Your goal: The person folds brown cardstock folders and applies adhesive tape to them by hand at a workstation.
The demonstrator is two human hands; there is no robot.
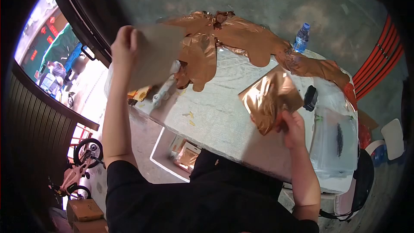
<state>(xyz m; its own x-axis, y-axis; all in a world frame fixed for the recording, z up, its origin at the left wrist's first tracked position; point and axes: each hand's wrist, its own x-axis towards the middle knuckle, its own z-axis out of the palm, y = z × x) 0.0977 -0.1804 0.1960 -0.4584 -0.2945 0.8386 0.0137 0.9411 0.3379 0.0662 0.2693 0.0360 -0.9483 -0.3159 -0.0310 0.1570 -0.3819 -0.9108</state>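
My left hand [125, 45] is raised over the table's left side, its fingers closed on the edge of a flat grey-beige sheet [157, 51]. Low over the middle right of the table, my right hand [293, 127] pinches the lower edge of a shiny copper-coloured foil sheet [271, 97]. The foil is creased and reflects light. Large crumpled copper foil pieces [246, 39] lie along the table's far edge, spreading left and right. Part of them is hidden behind the grey-beige sheet.
The white-covered table [207, 112] bears a black object [310, 98], clear plastic sleeves [334, 142] and a water bottle [302, 38] at its far edge. An open drawer [161, 157] is below. People [54, 75] and a bicycle [82, 164] are at left.
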